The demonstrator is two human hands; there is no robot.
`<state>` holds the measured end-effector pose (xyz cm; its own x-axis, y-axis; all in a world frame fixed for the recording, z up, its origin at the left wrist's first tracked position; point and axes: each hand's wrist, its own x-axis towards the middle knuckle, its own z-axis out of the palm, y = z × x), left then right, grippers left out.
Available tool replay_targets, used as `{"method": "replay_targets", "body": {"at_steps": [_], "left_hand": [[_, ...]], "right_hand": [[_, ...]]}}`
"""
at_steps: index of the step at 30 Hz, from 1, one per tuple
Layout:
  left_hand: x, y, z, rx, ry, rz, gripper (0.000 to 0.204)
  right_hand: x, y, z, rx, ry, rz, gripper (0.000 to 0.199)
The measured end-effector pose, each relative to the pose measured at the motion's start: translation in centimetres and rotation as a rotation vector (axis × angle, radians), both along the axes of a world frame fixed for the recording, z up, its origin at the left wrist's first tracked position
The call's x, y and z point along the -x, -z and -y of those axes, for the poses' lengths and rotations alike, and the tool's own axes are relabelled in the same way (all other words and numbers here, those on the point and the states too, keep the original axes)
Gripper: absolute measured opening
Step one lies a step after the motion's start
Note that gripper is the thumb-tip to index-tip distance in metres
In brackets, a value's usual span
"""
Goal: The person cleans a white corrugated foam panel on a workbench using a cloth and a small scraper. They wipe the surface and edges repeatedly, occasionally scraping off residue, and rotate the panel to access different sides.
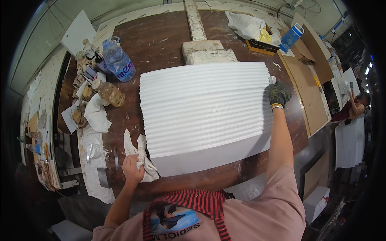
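Observation:
A large white ribbed panel (205,108) lies across the brown table before me, its ridges running left to right above a smooth near edge. At its near left corner, my left hand (133,169) is bare and closed round a crumpled off-white cloth (140,152). The cloth's loose ends spread beside and against the panel's edge. My right hand (279,94), in a dark knitted glove, is at the panel's right edge with its fingers curled. A small white piece (273,79) pokes out at the fingertips; its kind cannot be made out.
Left on the brown table (161,40) stand a large clear bottle (117,60), a brownish jar (108,93) and cluttered rags. Behind the panel is a stained block (209,52). At far right are an open box (261,46) and a blue bottle (291,38). Another person (356,106) works farther right.

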<state>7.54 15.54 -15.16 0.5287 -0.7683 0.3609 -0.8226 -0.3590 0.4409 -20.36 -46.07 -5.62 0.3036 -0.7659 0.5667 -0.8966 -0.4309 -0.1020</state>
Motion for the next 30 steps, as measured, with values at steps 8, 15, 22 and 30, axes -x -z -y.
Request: {"method": "replay_targets", "body": {"at_steps": [8, 15, 22, 30], "left_hand": [[0.1, -0.2, 0.0, -0.039, 0.004, 0.006, 0.033], [0.2, -0.1, 0.0, -0.056, -0.012, 0.025, 0.035], [0.4, 0.1, 0.0, -0.091, -0.05, 0.034, 0.037], [0.5, 0.0, 0.2, -0.134, -0.07, 0.054, 0.036]], "right_hand": [[-25.6, -2.4, -21.3, -0.197, -0.882, 0.216, 0.03], [-30.2, -2.0, -26.4, -0.199, -0.927, 0.111, 0.009], [-17.8, -1.7, -7.6, -0.129, -0.457, -0.07, 0.022], [-2.5, -2.1, 10.9, -0.007, 0.142, -0.246, 0.027]]}}
